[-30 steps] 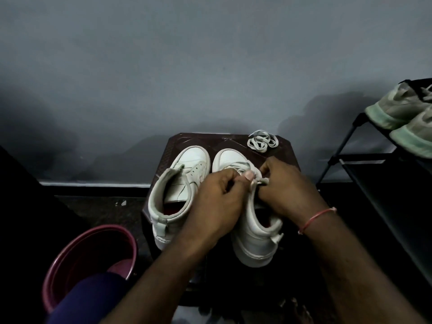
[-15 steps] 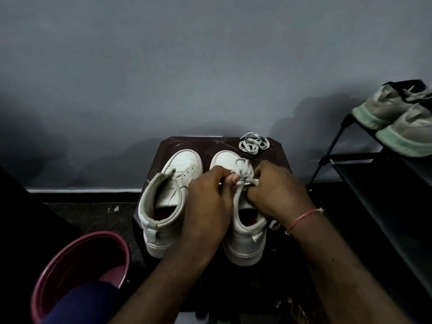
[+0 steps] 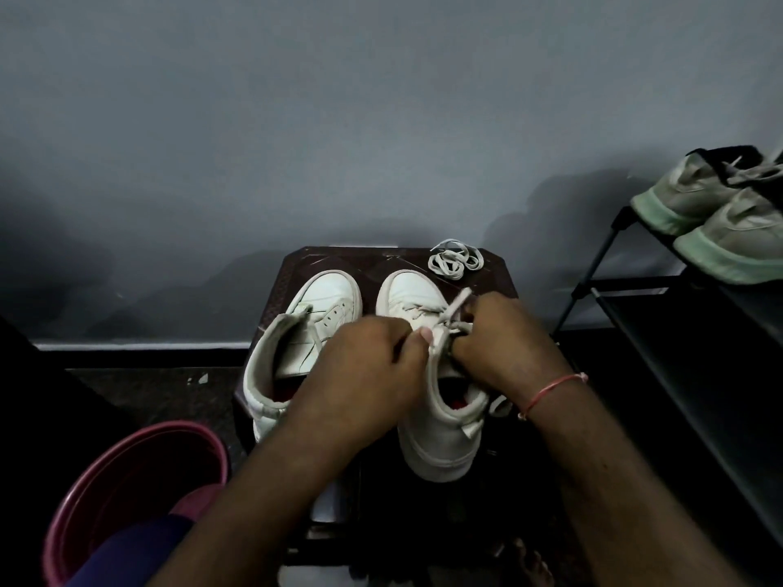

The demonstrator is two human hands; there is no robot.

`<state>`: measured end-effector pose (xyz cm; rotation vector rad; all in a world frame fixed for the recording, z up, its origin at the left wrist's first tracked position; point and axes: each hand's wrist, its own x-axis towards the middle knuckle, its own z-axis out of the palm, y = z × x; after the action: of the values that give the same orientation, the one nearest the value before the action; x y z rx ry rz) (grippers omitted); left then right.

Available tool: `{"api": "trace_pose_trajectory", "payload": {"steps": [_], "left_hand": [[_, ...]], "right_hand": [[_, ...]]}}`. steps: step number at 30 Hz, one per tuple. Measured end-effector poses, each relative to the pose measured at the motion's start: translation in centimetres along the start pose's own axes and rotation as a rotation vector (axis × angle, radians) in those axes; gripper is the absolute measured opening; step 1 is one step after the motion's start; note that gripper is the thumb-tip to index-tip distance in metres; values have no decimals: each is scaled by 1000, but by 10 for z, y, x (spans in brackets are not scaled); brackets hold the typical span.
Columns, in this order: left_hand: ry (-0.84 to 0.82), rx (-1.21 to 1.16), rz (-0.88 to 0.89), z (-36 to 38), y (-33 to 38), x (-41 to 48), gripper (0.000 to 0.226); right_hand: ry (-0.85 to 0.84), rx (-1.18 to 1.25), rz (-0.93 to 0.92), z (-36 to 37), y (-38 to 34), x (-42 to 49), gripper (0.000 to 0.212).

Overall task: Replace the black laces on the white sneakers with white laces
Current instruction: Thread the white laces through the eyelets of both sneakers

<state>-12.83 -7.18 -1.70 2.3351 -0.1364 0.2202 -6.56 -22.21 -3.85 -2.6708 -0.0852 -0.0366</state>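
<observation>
On the dark counter, the two white sneakers stand side by side with toes toward the wall. Both hands work at the right sneaker.

**Handling**
- The white lace is a light, flat, limp strip. It carries no push, so it probably has to be led by its tip and pulled through.
- Take hold of it close to the tip. A grip further back would let the end flop away from the eyelet.
- The sneaker is light and likely to slide or tip when the lace is pulled. Steady it at the upper edge beside the eyelets.

**Grip state**
- The left grip is closed, fingers curled, with the thumb against the upright flap at the sneaker's opening. It holds the shoe steady. Whether it also pinches the lace cannot be told.
- The right grip is closed around the lace just above the eyelets. A short end sticks up past its knuckles.

**Other parts**
- The left sneaker appears unlaced, its eyelets bare.
- A spare lace lies coiled at the back right corner of the counter, just beyond the right sneaker's toe.
- No black lace is in view.
</observation>
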Motion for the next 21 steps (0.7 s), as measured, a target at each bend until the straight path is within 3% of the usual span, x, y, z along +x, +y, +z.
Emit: {"api": "trace_pose_trajectory", "payload": {"steps": [2, 5, 8, 10, 13, 16, 19, 21], "left_hand": [[58, -523, 9, -9, 3, 0, 43], [119, -1123, -21, -3, 5, 4, 32], [19, -1470, -229, 12, 5, 11, 27], [67, -1310, -317, 19, 0, 14, 28], [223, -441, -96, 24, -15, 14, 28], [125, 90, 40, 24, -19, 10, 24], [-77, 106, -20, 9, -15, 4, 33], [-169, -183, -78, -9, -5, -1, 33]], "right_hand": [[-15, 3, 36, -4, 8, 4, 20], [-13, -8, 62, -5, 13, 6, 25], [-10, 6, 59, -2, 11, 4, 23], [-13, 17, 47, -2, 9, 3, 24], [-5, 2, 30, 0, 5, 2, 21], [20, -6, 38, 0, 4, 4, 16], [26, -9, 50, 0, 8, 6, 22], [21, -11, 58, 0, 9, 6, 25]]}}
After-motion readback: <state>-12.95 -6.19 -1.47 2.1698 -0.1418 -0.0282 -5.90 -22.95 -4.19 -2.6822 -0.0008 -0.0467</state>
